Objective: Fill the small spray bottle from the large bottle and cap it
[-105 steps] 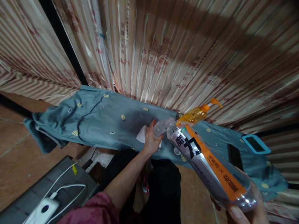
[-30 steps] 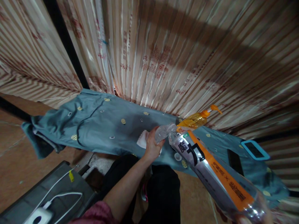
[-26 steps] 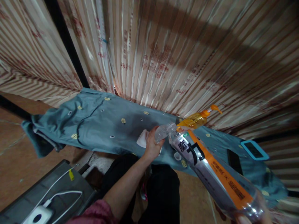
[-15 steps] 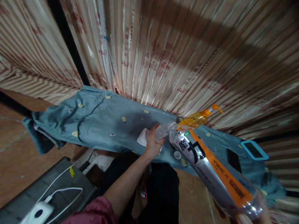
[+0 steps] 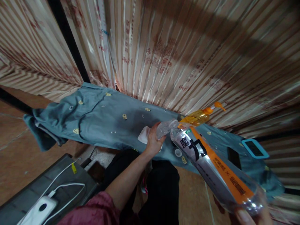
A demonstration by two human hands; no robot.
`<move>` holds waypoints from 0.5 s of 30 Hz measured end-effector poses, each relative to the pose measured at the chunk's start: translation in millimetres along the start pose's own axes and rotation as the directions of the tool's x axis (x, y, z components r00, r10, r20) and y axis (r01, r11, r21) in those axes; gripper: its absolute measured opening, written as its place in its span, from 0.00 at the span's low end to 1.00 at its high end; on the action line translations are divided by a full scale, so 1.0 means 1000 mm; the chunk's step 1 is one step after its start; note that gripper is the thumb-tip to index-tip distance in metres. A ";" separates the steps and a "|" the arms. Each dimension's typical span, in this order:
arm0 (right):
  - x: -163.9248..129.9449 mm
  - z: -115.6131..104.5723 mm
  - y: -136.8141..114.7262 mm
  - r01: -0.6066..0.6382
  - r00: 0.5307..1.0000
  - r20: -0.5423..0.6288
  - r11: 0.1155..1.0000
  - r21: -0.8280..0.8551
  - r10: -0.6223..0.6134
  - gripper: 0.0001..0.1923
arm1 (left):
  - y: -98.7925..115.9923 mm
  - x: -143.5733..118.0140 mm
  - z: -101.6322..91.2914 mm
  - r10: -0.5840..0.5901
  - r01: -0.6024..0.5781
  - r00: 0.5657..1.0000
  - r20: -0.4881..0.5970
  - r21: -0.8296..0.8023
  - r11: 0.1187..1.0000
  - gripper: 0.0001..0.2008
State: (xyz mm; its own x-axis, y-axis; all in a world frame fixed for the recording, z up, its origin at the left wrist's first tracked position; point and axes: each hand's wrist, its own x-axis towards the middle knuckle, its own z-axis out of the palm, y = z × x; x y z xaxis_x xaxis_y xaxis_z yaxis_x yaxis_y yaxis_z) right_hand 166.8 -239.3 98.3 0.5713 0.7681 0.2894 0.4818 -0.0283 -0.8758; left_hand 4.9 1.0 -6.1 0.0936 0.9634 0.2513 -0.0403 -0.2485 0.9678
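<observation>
A narrow tabletop (image 5: 117,120) under blue-grey, pineapple-printed cloth (image 5: 93,109) bears a white, scallop-edged sheet (image 5: 143,135) mid-length, a small translucent round cap (image 5: 178,152) at the near edge, an orange-pumped yellow clear bottle (image 5: 198,117) far, and, right, a flat black rectangular slab (image 5: 233,157) and a light-blue-framed, dark-screened device (image 5: 255,148).
</observation>
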 end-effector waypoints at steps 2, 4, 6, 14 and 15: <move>0.000 0.002 -0.002 -0.034 0.999 -0.021 0.999 -0.002 0.034 0.40 | 0.001 0.000 0.000 0.002 -0.002 1.000 0.007 -0.007 1.000 0.30; -0.001 0.003 -0.003 -0.054 0.998 -0.044 0.999 -0.004 0.054 0.41 | 0.002 0.001 0.000 0.005 -0.005 1.000 0.010 -0.005 1.000 0.30; -0.001 0.004 -0.004 -0.053 0.997 -0.049 0.999 -0.008 0.053 0.41 | 0.002 0.001 0.000 0.011 -0.011 1.000 0.008 0.010 1.000 0.30; -0.002 0.007 -0.015 -0.089 0.995 -0.045 0.996 0.008 0.090 0.40 | 0.004 0.001 -0.002 0.005 -0.005 1.000 0.017 0.039 0.999 0.32; -0.002 0.007 -0.016 -0.093 0.994 -0.049 0.996 0.012 0.093 0.41 | 0.004 0.001 -0.002 0.001 -0.002 1.000 0.020 0.041 0.999 0.32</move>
State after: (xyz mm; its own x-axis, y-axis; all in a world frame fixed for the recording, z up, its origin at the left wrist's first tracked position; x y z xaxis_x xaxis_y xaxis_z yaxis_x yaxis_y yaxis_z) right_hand 153.5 -236.1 108.9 0.6459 0.7295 0.2251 0.4184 -0.0916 -0.9036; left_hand 3.1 0.7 -1.7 0.1132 0.9609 0.2525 0.0004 -0.2542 0.9671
